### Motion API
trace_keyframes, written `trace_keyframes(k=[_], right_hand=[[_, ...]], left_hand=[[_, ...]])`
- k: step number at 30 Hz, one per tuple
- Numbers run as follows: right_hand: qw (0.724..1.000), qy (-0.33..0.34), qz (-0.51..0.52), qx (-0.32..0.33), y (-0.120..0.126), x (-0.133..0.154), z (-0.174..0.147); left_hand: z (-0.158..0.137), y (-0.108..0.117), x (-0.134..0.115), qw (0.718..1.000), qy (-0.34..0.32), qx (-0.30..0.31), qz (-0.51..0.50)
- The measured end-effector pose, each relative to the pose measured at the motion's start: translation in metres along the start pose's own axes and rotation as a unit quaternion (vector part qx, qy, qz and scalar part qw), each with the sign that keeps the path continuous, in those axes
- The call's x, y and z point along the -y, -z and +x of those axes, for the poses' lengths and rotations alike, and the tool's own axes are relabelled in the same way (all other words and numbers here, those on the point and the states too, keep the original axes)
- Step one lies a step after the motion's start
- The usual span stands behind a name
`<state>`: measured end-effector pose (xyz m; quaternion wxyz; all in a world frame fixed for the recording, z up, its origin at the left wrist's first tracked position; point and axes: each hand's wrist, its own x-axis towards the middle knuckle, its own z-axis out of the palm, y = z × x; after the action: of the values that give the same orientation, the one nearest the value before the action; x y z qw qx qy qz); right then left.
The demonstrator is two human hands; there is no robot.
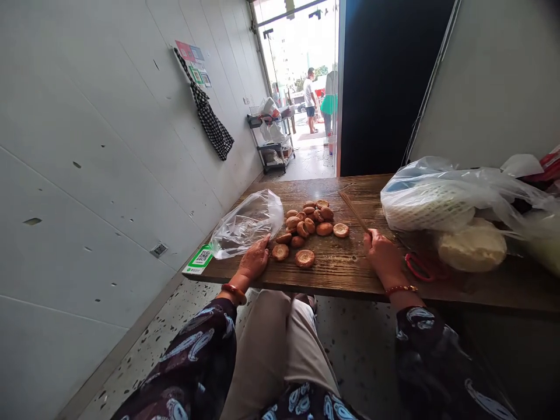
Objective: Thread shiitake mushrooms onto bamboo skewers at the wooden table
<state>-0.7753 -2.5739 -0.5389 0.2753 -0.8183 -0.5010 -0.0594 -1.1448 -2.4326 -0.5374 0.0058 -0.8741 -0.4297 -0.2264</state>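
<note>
Brown mushroom caps [324, 228] lie in a loose pile on the wooden table [332, 268], a few of them with the pale underside up. My left hand [254, 259] rests at the near left of the pile, fingers stretched forward, between the mushrooms and a clear plastic bag [251, 219]. Its fingertips are by the bag's near edge; whether they touch it I cannot tell. To the right of the pile, my right hand [381, 255] is closed around a bundle of thin bamboo skewers [353, 211], which point away to the far left.
Red-handled scissors [420, 268] lie right of my right hand, beside a pale round lump in plastic [472, 245] and bulging plastic bags [429, 195]. A QR code card [199, 260] sits at the left corner. Beyond stand a cart [273, 143] and people outside the glass door.
</note>
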Motion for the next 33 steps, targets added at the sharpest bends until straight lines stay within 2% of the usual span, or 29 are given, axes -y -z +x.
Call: trace_keyframes(k=[6, 13, 25, 33], right_hand=[[1.000, 0.012, 0.004, 0.002, -0.002, 0.001, 0.001], [0.997, 0.057, 0.019, -0.053, -0.010, -0.003, -0.002], [0.994, 0.073, 0.005, -0.085, -0.009, -0.005, -0.006], [0.993, 0.075, 0.012, -0.090, -0.016, -0.006, -0.005]], left_hand=[[0.000, 0.000, 0.002, 1.000, 0.001, 0.002, -0.001], [-0.001, -0.003, 0.004, 1.000, 0.000, -0.003, -0.017], [-0.007, 0.003, -0.006, 0.999, 0.010, -0.018, -0.042], [-0.009, 0.008, -0.004, 0.999, -0.010, -0.046, -0.028]])
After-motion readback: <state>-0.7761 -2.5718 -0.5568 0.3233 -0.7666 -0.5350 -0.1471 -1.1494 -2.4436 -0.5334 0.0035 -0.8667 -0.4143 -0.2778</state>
